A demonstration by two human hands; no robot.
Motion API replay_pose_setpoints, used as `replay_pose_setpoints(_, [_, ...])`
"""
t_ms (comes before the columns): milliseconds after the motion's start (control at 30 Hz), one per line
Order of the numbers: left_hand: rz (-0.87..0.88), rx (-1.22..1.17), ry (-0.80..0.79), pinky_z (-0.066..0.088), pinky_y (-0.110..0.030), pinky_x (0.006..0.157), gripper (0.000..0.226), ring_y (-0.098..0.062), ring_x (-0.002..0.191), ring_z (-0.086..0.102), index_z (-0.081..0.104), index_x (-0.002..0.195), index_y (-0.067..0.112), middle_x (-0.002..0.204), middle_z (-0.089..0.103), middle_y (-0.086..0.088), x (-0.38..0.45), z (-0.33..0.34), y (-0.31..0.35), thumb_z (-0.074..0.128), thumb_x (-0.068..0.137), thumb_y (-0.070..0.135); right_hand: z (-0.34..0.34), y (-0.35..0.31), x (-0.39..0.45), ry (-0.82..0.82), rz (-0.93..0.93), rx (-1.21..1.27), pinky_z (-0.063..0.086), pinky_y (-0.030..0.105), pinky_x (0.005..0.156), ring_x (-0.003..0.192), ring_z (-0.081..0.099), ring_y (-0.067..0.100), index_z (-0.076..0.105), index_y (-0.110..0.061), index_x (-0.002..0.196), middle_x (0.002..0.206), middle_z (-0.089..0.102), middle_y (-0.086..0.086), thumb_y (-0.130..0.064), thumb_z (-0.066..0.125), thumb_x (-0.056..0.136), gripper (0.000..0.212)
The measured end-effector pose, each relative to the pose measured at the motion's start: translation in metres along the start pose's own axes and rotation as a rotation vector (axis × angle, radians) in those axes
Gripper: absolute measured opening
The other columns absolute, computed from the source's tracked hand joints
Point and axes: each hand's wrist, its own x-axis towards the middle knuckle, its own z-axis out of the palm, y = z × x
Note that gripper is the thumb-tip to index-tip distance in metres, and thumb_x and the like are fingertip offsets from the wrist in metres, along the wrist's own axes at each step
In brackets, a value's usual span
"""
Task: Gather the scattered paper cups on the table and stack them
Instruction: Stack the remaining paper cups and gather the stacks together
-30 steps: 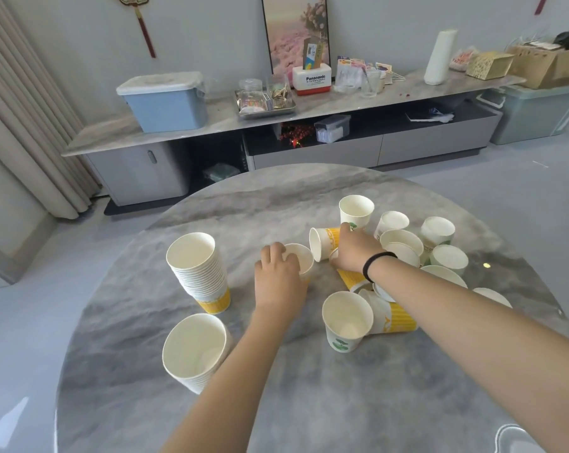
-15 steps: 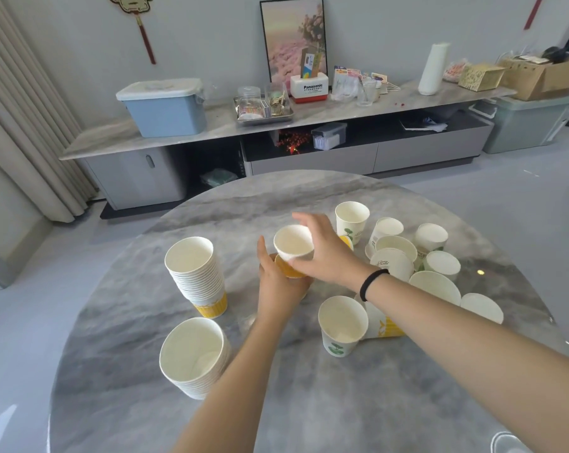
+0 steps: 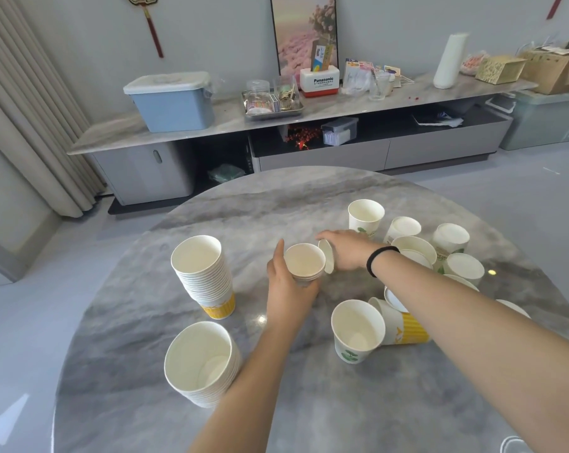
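Note:
My left hand grips a short stack of white paper cups above the round grey marble table. My right hand lies just right of that stack, curled over a cup lying on its side. A tall stack with a yellow base stands at the left, and a second stack tilts in front of it. Several loose cups are scattered at the right. One upright cup stands near my right forearm, beside a fallen yellow-banded cup.
Beyond the table runs a long low sideboard with a blue storage box, a tray of jars and other small items. Curtains hang at the left. Grey floor surrounds the table.
My right hand set a cup into the stack held by my left hand, then moved right onto a cup lying on its side. The left-hand stack rose slightly.

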Motion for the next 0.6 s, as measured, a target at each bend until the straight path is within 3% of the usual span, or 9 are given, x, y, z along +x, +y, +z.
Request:
replay_pose_setpoints(67, [-0.017,0.019,0.01,0.032,-0.017,0.084,0.092,-0.024,0.126,0.047,0.019,0.148,0.015,0.144,0.034,-0.008,0.0,-0.001,-0.001,0.074,0.074,0.016,0.0,0.0,-0.005,0.12,0.011,0.036,0.041,0.033,0.088,0.115,0.054,0.03,0.036,-0.025,0.135,0.132,0.051,0.006,-0.027,0.067,0.076,0.067])
replay_pose_setpoints(167, [-0.049,0.037,0.038,0.034,-0.018,0.086,0.081,-0.023,0.127,0.043,0.034,0.141,0.011,0.137,0.042,-0.007,-0.001,-0.003,-0.001,0.075,0.07,0.013,-0.013,-0.005,-0.022,0.359,0.093,0.327,0.04,0.029,0.074,0.098,0.054,0.025,0.037,-0.017,0.13,0.128,0.051,0.005,-0.025,0.068,0.072,0.066])
replay_pose_setpoints(300, [-0.07,0.025,0.039,0.035,-0.018,0.082,0.065,-0.018,0.12,0.041,0.047,0.126,0.01,0.125,0.052,-0.005,-0.003,-0.006,0.002,0.072,0.066,0.009,-0.033,-0.017,-0.041,0.588,0.016,0.775,0.038,0.027,0.092,0.12,0.045,0.021,0.035,-0.016,0.137,0.138,0.042,0.004,-0.023,0.072,0.075,0.072])
replay_pose_setpoints(400, [-0.089,-0.042,0.048,0.04,-0.021,0.078,0.059,-0.015,0.103,0.051,0.049,0.121,0.012,0.122,0.052,-0.003,-0.008,-0.012,0.014,0.075,0.068,0.016,-0.038,-0.031,-0.058,0.547,-0.108,0.934,0.038,0.024,0.091,0.111,0.046,0.016,0.038,-0.015,0.136,0.133,0.044,0.003,-0.019,0.073,0.078,0.068])
replay_pose_setpoints(500, [-0.064,-0.094,0.043,0.052,-0.034,0.071,0.043,-0.021,0.09,0.063,0.045,0.098,0.021,0.102,0.062,-0.002,-0.014,-0.022,0.033,0.075,0.067,0.015,-0.037,-0.039,-0.069,0.437,-0.181,0.868,0.044,0.031,0.095,0.116,0.049,0.019,0.041,-0.018,0.131,0.131,0.046,0.005,-0.023,0.077,0.074,0.068])
replay_pose_setpoints(600, [-0.025,-0.115,0.073,0.055,-0.037,0.07,0.04,-0.017,0.082,0.065,0.042,0.087,0.03,0.09,0.063,0.003,-0.021,-0.038,0.053,0.073,0.067,0.016,-0.049,-0.047,-0.08,0.305,-0.198,0.797,0.042,0.033,0.101,0.121,0.048,0.019,0.043,-0.019,0.13,0.132,0.048,0.002,-0.028,0.078,0.073,0.067])
